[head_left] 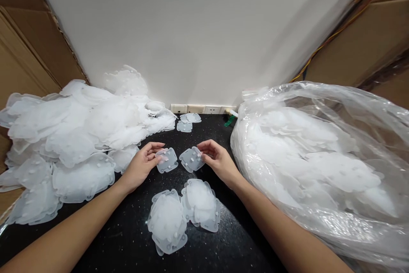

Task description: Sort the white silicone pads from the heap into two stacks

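Note:
My left hand point(147, 160) pinches the left edge of a translucent plastic plate point(167, 161), squarish with rounded corners and small raised bumps. A similar translucent plate point(191, 160) is held by its right edge in my right hand point(215, 160). The two plates are side by side above the black speckled tabletop, with a small gap between them. Closer to me lie two piles of the same plates, a left pile point(168, 222) and a right pile point(201, 205), touching each other. A few loose plates point(188, 122) rest farther back.
A large heap of plates point(79, 124) covers the left side. On the right stands a clear plastic bag point(249, 136) full of plates. Socket panels point(204, 109) and a green strip point(229, 120) are at the wall's foot. Cardboard point(32, 43) flanks both sides; yellow wires point(338, 30) run along the right.

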A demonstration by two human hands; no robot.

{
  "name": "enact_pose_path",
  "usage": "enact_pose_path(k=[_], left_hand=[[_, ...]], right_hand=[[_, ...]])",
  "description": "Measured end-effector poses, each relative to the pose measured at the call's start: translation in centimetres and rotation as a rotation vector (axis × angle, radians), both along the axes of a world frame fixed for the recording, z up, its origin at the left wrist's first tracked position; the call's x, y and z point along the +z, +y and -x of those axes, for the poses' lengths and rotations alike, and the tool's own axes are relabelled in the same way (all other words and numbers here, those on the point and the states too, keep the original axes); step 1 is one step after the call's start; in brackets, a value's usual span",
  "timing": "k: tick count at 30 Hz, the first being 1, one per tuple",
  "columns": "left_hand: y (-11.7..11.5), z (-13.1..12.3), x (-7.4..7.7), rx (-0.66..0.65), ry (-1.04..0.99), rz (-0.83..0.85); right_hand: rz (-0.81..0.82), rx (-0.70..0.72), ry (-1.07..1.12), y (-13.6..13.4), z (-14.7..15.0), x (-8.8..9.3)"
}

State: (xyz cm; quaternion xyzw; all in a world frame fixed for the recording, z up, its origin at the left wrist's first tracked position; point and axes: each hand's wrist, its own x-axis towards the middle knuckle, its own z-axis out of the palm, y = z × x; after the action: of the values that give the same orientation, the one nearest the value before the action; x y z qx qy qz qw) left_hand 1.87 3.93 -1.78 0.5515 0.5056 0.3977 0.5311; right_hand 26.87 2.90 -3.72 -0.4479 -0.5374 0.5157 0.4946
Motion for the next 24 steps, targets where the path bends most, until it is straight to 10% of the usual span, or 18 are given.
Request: enact_pose_path(k=[5,12,24], left_hand=[[-1.0,0.2,1.9,-0.104,-0.158,0.088],[-3.6,0.3,4.1,-0.851,0.388,-0.086],[-5.6,-0.1,4.5,-0.759,0.701,0.001]], right_hand=[[0.197,0.078,0.150,-1.4,0.1,1.8],[-0.124,0.446,-0.540,-2.8,-0.6,2.9],[-0.051,0.637,-0.670,-3.7,-0.1,3.7]])
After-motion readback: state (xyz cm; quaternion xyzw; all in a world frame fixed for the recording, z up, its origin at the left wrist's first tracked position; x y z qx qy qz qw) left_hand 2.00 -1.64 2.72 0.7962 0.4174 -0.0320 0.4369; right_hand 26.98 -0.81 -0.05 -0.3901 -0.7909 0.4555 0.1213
